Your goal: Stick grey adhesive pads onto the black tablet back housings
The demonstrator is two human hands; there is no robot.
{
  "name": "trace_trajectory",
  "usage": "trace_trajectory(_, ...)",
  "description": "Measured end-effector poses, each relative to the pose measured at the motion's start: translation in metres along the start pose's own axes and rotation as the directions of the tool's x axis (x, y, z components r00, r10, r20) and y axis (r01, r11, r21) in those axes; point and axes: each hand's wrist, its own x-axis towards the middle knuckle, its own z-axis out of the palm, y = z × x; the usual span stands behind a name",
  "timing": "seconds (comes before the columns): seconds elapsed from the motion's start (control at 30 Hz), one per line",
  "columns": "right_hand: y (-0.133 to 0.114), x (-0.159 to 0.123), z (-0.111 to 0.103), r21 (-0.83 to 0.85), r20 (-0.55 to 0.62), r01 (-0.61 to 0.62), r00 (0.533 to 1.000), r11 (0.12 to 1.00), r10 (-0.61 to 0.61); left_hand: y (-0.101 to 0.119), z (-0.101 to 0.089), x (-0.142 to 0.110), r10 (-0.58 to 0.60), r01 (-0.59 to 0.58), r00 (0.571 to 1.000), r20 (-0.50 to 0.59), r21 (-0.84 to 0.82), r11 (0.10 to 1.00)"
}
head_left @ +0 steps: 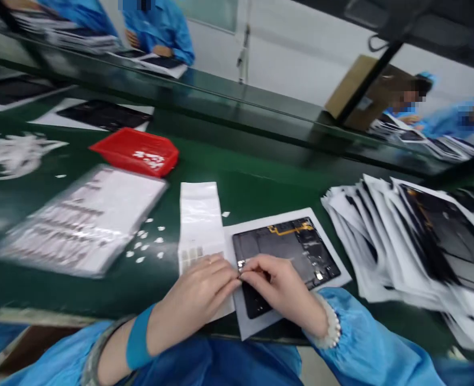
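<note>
The dark tablet back panel point(289, 252) lay flat on a white backing sheet point(333, 236) at the near edge of the green bench point(261, 187), its inner side up, with an orange flex strip point(291, 229) near its far edge. Both hands met over the panel's near-left corner. The left hand point(199, 292) came in from the left, its palm over the white sticker strip point(200, 220) and its fingertips pinched together at the panel's left edge. The right hand point(279, 284) rested on the panel itself, covering its near-left part, fingers curled and pinched against those of the left. A small pale piece point(241, 266) showed just where the fingertips met; too small and blurred to identify. Which hand actually held it could not be told.

The sticker strip lay just left of the panel, touching the backing sheet. Small white scraps point(146, 244) were scattered on the bench left of the strip. Further left lay a bagged white sheet point(88, 220), blurred, with a red tray point(136, 151) behind it. To the right, well apart from the hands, a fanned stack of similar panels on white sheets point(417, 246). Other people in blue coats point(160, 27) sat across the line.
</note>
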Motion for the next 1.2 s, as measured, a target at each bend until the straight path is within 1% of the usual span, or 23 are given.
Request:
trace_trajectory(0.07, 0.008, -0.017, -0.005, -0.038, -0.022, -0.005, 1.000, 0.999, 0.004, 0.006, 0.014, 0.004, 0.045, -0.040, 0.997, 0.062, -0.075, 0.996)
trace_trajectory(0.1, 0.011, -0.025, -0.007, -0.042, -0.032, 0.003, 0.999, 0.999, -0.004, 0.009, 0.021, 0.005, 0.071, -0.064, 0.995, 0.076, -0.092, 0.994)
trace_trajectory(0.17, 0.017, -0.037, -0.009, -0.020, -0.038, 0.037, 0.999, 0.999, -0.037, 0.016, 0.034, 0.007, 0.118, -0.110, 0.989, 0.090, -0.093, 0.990)
trace_trajectory(0.23, 0.022, -0.047, -0.009, 0.004, -0.040, 0.061, 0.997, 0.998, -0.061, 0.021, 0.045, 0.008, 0.159, -0.154, 0.984, 0.080, -0.068, 0.986)
trace_trajectory(0.3, 0.028, -0.054, -0.012, -0.008, -0.067, 0.054, 0.996, 0.999, -0.054, 0.024, 0.051, 0.009, 0.177, -0.178, 0.983, 0.044, 0.005, 0.984)
trace_trajectory(0.33, 0.032, -0.058, -0.016, -0.029, -0.098, 0.047, 0.994, 0.999, -0.049, 0.025, 0.052, 0.009, 0.179, -0.180, 0.984, 0.023, 0.054, 0.982)
trace_trajectory(0.4, 0.043, -0.063, -0.031, -0.115, -0.190, 0.021, 0.981, 0.993, -0.043, 0.024, 0.050, 0.009, 0.172, -0.172, 0.985, 0.009, 0.142, 0.975)
trace_trajectory(0.43, 0.050, -0.066, -0.041, -0.185, -0.235, -0.009, 0.971, 0.983, -0.035, 0.024, 0.049, 0.008, 0.169, -0.171, 0.985, 0.023, 0.163, 0.972)
trace_trajectory(0.5, 0.065, -0.071, -0.062, -0.353, -0.293, -0.106, 0.956, 0.930, -0.002, 0.022, 0.045, 0.006, 0.171, -0.183, 0.982, 0.085, 0.156, 0.971)
trace_trajectory(0.53, 0.072, -0.073, -0.071, -0.429, -0.296, -0.155, 0.955, 0.890, 0.023, 0.021, 0.044, 0.006, 0.171, -0.188, 0.978, 0.122, 0.142, 0.972)
trace_trajectory(0.57, 0.078, -0.074, -0.078, -0.491, -0.284, -0.190, 0.958, 0.850, 0.050, 0.020, 0.043, 0.005, 0.169, -0.189, 0.974, 0.153, 0.131, 0.973)
trace_trajectory(0.63, 0.087, -0.076, -0.085, -0.571, -0.231, -0.215, 0.968, 0.792, 0.096, 0.018, 0.044, 0.003, 0.156, -0.180, 0.969, 0.194, 0.115, 0.977)
trace_trajectory(0.73, 0.089, -0.075, -0.085, -0.631, -0.169, -0.209, 0.977, 0.747, 0.131, 0.015, 0.046, 0.001, 0.144, -0.168, 0.967, 0.210, 0.102, 0.980)
trace_trajectory(0.87, 0.084, -0.071, -0.083, -0.684, -0.139, -0.218, 0.976, 0.696, 0.168, 0.014, 0.047, 0.000, 0.139, -0.164, 0.966, 0.216, 0.099, 0.982)
trace_trajectory(0.93, 0.083, -0.070, -0.082, -0.721, -0.139, -0.222, 0.974, 0.656, 0.177, 0.014, 0.046, 0.001, 0.138, -0.162, 0.966, 0.220, 0.096, 0.982)
trace_trajectory(1.0, 0.080, -0.070, -0.080, -0.778, -0.154, -0.217, 0.976, 0.589, 0.156, 0.015, 0.046, 0.001, 0.138, -0.162, 0.966, 0.218, 0.097, 0.982)
trace_trajectory(1.13, 0.072, -0.071, -0.075, -0.897, -0.182, -0.202, 0.979, 0.393, 0.088, 0.014, 0.046, 0.001, 0.131, -0.156, 0.965, 0.226, 0.094, 0.983)
trace_trajectory(1.17, 0.070, -0.071, -0.076, -0.910, -0.189, -0.209, 0.978, 0.359, 0.088, 0.013, 0.046, 0.001, 0.134, -0.158, 0.963, 0.235, 0.088, 0.983)
trace_trajectory(1.2, 0.069, -0.070, -0.078, -0.913, -0.189, -0.211, 0.977, 0.350, 0.097, 0.013, 0.046, 0.001, 0.139, -0.163, 0.960, 0.243, 0.081, 0.983)
